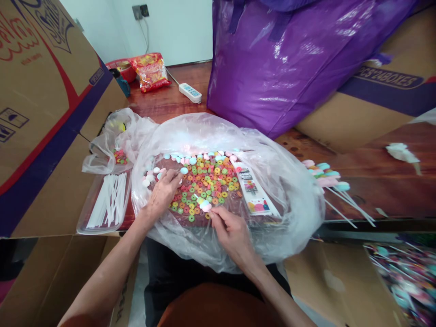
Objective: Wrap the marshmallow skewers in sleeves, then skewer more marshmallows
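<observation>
My right hand [233, 231] pinches a candy skewer [205, 205], with pastel pink, blue and yellow pieces at its upper end. The stick is mostly hidden by the fingers. To the left, my left hand [165, 188] reaches down among marshmallow-like pieces with its fingers bent together. A blue marshmallow-like piece [184, 170] shows right at its fingertips; whether the fingers grip anything is hidden. Many colourful small rings [211, 181], like fruit cereal, lie spread between and beyond both hands. Pink, white and blue pieces [192, 161] line their far edge.
A clear plastic bag [293, 195] surrounds the work area, with printed packets [254, 193] inside. White sticks [108, 200] fill a tray on the left. Finished-looking skewers [327, 175] lie at right. Cardboard boxes [51, 113] and a purple bag [289, 59] stand around the table.
</observation>
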A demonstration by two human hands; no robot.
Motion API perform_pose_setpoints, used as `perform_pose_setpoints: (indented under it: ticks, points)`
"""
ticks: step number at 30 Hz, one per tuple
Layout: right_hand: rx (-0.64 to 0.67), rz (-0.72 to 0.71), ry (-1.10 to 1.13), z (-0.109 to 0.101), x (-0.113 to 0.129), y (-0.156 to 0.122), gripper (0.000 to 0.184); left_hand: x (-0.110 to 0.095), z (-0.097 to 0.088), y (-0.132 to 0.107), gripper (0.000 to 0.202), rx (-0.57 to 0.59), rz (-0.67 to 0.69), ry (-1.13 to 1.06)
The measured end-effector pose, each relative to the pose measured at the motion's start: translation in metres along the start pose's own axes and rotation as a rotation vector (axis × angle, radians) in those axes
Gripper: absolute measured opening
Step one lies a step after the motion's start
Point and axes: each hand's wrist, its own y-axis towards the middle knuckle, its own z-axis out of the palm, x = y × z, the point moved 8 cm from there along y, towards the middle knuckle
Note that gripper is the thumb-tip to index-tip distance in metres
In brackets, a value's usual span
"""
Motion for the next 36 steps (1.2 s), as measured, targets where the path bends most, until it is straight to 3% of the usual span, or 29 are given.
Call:
perform_pose_setpoints:
  ticks: [4,7,10,14,16,19,28,36]
  points:
    - [0.008,0.019,0.010,0.000,-0.001,0.001,0.023,0.000,0.006,0.001,0.042,0.087,0.016,0.079]
    - [0.019,0.037,0.025,0.001,-0.002,0.003,0.024,0.005,0.001,0.002,0.046,0.055,-0.070,-0.038]
    - [0.023,0.049,0.037,0.001,-0.001,0.006,0.023,0.018,-0.004,-0.001,0.038,-0.052,-0.328,-0.404]
    - [0.005,0.026,0.067,0.003,0.007,0.011,0.023,0.018,0.012,-0.014,0.033,-0.144,-0.723,-1.123]
    - [-0.004,0.028,0.090,0.006,0.009,0.013,0.023,0.007,0.019,-0.020,0.035,-0.196,-0.834,-1.408]
    - [0.002,0.043,0.114,0.011,0.008,0.014,0.023,-0.007,0.021,-0.025,0.037,-0.256,-0.917,-1.617]
    - [0.016,0.071,0.163,0.013,0.002,0.010,0.021,-0.017,0.020,-0.026,0.048,-0.169,-0.800,-1.599]
    - [0.033,0.104,0.174,0.016,-0.005,0.003,0.022,-0.009,0.011,-0.029,0.032,-0.263,-0.807,-1.353]
